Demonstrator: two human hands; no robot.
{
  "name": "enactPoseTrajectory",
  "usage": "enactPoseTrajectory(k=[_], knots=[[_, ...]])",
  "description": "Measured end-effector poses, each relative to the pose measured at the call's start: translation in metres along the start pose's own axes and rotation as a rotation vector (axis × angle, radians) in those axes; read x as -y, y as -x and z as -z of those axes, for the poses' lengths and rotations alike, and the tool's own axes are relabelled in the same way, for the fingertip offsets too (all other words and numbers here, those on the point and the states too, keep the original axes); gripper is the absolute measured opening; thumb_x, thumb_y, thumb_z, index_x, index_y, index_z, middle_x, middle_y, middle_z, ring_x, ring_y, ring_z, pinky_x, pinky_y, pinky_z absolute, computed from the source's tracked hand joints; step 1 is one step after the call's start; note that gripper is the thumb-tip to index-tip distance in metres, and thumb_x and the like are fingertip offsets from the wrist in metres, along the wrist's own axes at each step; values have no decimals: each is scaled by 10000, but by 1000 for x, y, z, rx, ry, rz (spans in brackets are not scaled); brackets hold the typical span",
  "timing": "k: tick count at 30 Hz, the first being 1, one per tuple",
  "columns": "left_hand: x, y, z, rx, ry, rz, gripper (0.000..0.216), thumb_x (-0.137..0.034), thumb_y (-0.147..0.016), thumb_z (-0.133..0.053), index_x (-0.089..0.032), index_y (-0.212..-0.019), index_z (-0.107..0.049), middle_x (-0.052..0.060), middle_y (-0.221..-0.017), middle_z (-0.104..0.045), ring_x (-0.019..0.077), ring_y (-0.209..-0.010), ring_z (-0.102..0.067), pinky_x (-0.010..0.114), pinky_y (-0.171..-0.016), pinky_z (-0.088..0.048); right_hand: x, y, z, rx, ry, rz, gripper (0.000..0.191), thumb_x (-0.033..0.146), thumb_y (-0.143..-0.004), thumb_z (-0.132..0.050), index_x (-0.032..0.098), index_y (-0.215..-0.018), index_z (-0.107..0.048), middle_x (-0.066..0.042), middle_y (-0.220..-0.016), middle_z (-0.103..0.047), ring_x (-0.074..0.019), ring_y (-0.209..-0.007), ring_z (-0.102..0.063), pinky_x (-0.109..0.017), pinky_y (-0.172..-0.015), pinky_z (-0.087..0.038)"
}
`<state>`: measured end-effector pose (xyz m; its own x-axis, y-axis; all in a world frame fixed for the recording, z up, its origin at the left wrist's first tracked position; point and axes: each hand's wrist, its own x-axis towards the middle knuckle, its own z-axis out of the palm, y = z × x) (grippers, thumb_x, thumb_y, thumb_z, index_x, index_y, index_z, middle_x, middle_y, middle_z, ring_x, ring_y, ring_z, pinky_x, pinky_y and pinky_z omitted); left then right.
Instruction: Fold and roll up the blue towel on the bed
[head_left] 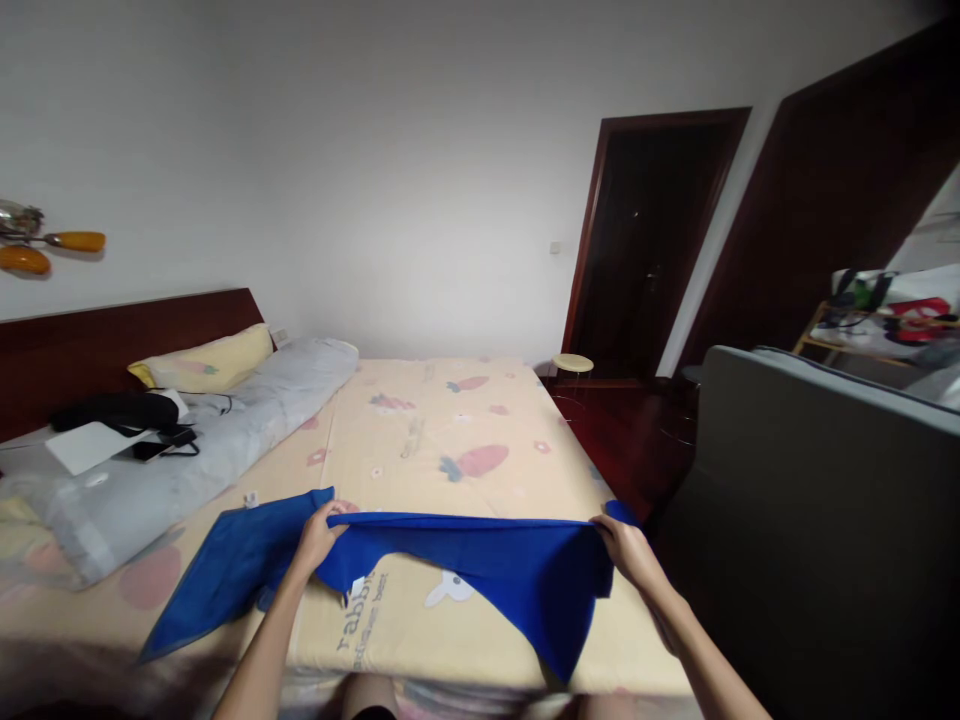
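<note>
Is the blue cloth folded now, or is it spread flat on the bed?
Neither fully: blue cloth is stretched between left hand and right hand, its edges hanging unevenly over the bed.

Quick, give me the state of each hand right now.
Left hand: closed, pinching the top edge of the blue cloth.
Right hand: closed, gripping the same cloth at its other end.

Soft, kinda dim daylight is filling the room, coming mostly from the right, so the white wall (pixel 390 180) is fading to grey. The doorway (pixel 645 240) is sitting almost black. Wide-angle lens is bending the edges, corners are darkening, and the bottom left is smearing into blur.
</note>
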<state>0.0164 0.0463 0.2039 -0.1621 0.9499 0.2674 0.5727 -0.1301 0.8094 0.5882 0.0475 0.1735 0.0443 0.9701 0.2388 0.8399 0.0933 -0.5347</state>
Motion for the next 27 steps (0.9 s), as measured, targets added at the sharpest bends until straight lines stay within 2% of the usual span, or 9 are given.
enactPoseTrajectory(k=[4,7,10,15,20,23,27], knots=[[-2,-15,10,141,69,15,199,-373,-564,-653,-218,-689,-655,25,-755,-735,245,-813,-671,351,-776,-525,-4,-17,13,-42,73,-53,310,337,-842,-442,245,-931,-725,-78,-871,-728,-232,-823,-673,-315,-699,-478],[1,-32,12,127,74,40,246,-423,-548,-673,-211,-672,-678,39,-743,-747,254,-800,-676,354,-770,-524,-2,-34,21,-67,122,-74,286,393,-827,-488,256,-830,-740,-76,-859,-707,-242,-862,-649,-316,-693,-460],[7,-56,11,42,49,68,320,-493,-547,-690,-205,-687,-702,49,-764,-759,267,-814,-679,373,-785,-524,3,-54,25,-108,152,-105,341,477,-834,-493,255,-774,-746,-88,-890,-693,-251,-922,-630,-316,-702,-446],[6,-102,4,-165,10,62,332,-507,-592,-696,-200,-719,-711,67,-839,-766,282,-925,-672,411,-893,-501,14,-94,30,-188,134,-214,369,543,-826,-505,267,-810,-749,-90,-776,-711,-224,-712,-635,-311,-610,-419],[-11,-134,1,-327,21,-51,381,-479,-728,-585,-166,-904,-710,87,-993,-746,259,-1021,-643,397,-967,-476,20,-121,34,-363,51,-199,418,529,-859,-447,247,-997,-723,-105,-893,-739,-226,-749,-640,-311,-641,-431],[-13,-128,4,-382,22,-125,412,-468,-783,-522,-167,-1012,-684,91,-1111,-702,249,-1104,-603,384,-1022,-439,11,-118,31,-449,-7,-121,485,521,-884,-380,209,-1096,-685,-112,-993,-728,-220,-824,-641,-311,-739,-456],[14,-83,-1,-315,-8,-144,370,-462,-770,-529,-200,-970,-698,69,-1084,-698,235,-1096,-605,370,-1021,-442,-16,-81,7,-457,-57,-56,513,495,-860,-359,170,-1106,-670,-125,-1084,-703,-252,-907,-633,-362,-839,-467]])
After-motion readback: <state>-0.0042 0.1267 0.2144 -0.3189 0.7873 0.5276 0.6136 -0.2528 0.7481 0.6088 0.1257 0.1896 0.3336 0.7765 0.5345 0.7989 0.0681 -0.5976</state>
